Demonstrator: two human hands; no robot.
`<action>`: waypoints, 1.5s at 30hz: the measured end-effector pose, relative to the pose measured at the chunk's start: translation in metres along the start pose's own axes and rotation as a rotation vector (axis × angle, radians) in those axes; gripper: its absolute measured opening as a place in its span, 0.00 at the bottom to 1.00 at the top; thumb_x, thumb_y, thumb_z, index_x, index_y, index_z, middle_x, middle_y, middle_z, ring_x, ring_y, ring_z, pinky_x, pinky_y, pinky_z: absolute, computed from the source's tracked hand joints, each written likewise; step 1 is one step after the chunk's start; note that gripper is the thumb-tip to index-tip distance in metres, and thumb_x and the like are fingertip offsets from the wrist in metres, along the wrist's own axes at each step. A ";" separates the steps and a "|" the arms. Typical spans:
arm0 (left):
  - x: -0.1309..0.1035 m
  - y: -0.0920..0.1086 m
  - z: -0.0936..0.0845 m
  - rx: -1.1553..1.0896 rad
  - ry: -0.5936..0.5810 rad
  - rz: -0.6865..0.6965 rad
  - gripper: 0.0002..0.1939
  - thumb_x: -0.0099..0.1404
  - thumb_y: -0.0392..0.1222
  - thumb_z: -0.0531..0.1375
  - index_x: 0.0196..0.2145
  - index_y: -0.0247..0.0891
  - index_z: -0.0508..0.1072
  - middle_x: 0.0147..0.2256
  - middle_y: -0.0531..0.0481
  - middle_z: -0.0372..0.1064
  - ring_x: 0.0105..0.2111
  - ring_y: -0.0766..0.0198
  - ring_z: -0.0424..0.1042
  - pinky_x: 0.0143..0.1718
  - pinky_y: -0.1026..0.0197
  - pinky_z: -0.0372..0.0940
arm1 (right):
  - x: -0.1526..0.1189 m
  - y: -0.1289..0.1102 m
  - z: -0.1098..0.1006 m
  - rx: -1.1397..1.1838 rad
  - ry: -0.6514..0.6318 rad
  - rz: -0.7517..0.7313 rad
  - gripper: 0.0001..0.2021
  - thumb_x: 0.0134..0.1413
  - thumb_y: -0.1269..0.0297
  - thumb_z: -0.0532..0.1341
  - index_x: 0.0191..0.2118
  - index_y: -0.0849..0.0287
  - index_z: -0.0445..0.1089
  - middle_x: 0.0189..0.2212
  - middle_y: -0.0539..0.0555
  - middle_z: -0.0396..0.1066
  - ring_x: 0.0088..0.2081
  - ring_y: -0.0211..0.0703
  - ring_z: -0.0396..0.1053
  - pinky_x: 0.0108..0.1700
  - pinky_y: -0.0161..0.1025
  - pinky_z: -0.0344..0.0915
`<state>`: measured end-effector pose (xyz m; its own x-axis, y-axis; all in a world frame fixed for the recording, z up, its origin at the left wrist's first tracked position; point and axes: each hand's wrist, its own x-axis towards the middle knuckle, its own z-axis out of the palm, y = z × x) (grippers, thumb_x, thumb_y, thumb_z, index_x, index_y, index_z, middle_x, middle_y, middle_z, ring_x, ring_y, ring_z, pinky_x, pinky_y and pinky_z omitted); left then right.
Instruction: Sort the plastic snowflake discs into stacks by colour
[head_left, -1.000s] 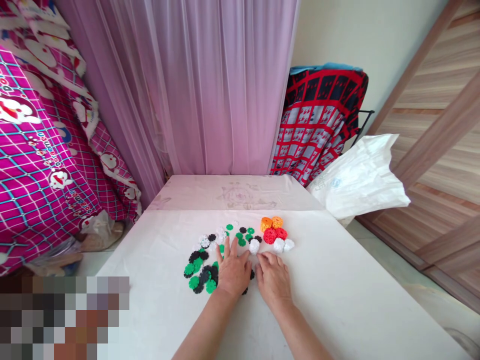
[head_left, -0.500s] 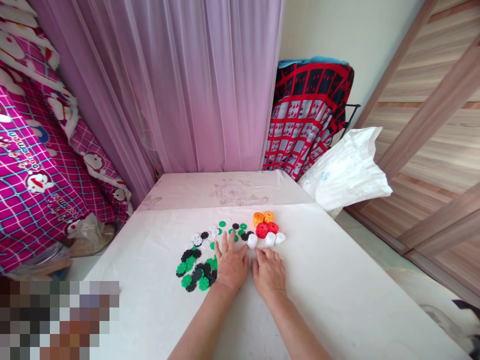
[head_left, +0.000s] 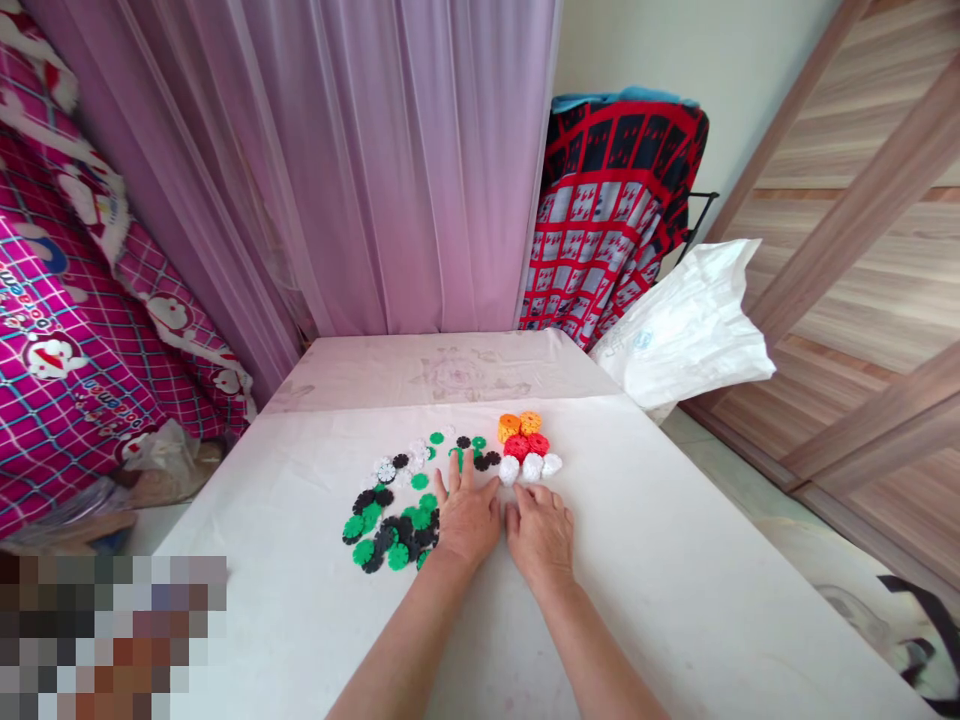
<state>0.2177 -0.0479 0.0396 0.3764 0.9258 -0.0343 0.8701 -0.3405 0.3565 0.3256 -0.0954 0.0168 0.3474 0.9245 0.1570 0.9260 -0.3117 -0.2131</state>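
Observation:
Small notched plastic discs lie on a white-covered table. My left hand (head_left: 469, 515) rests with fingers spread at the right edge of a loose scatter of green discs (head_left: 398, 556), black discs (head_left: 364, 500) and white discs (head_left: 385, 470); it covers part of them. Its thumb tip is close to a white stack of discs (head_left: 508, 471). My right hand (head_left: 543, 530) lies just in front of the middle white stack (head_left: 532, 467), fingers loosely bent and nothing seen in them. Another white stack (head_left: 551, 464) stands on the right. Behind them are red stacks (head_left: 516, 447) and orange stacks (head_left: 509, 428).
The table (head_left: 675, 600) has a floral strip along its far side. A white plastic bag (head_left: 682, 330) stands at its right edge. Beyond hang a purple curtain (head_left: 420, 180) and a red-and-black cloth (head_left: 607, 210). A pink patterned cloth (head_left: 97, 300) is on the left.
The leftmost white stack has shifted right, closer to the other white stacks. My left hand has moved slightly right with it. The camera view has shifted a little.

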 end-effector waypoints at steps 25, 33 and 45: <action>0.002 0.005 0.007 0.039 0.038 0.036 0.22 0.65 0.42 0.54 0.55 0.53 0.74 0.69 0.47 0.52 0.70 0.43 0.41 0.66 0.30 0.41 | 0.002 0.007 0.000 0.049 0.034 0.054 0.13 0.60 0.68 0.59 0.49 0.57 0.73 0.46 0.58 0.73 0.48 0.50 0.67 0.46 0.43 0.55; -0.014 -0.017 0.002 0.064 0.172 0.076 0.23 0.65 0.36 0.54 0.56 0.48 0.73 0.68 0.44 0.53 0.69 0.43 0.46 0.65 0.29 0.44 | 0.008 0.030 -0.006 -0.007 0.059 0.091 0.09 0.62 0.69 0.57 0.43 0.55 0.74 0.42 0.56 0.73 0.45 0.47 0.67 0.43 0.42 0.53; -0.046 -0.060 0.006 0.046 0.442 0.083 0.20 0.68 0.35 0.52 0.52 0.48 0.75 0.64 0.44 0.61 0.68 0.44 0.51 0.64 0.30 0.49 | 0.019 0.025 -0.005 -0.042 0.049 0.079 0.08 0.62 0.68 0.57 0.43 0.56 0.73 0.41 0.56 0.72 0.45 0.47 0.67 0.43 0.42 0.52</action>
<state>0.1499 -0.0707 0.0138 0.2823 0.8729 0.3979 0.8598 -0.4142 0.2986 0.3556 -0.0869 0.0189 0.4253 0.8852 0.1882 0.9005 -0.3932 -0.1857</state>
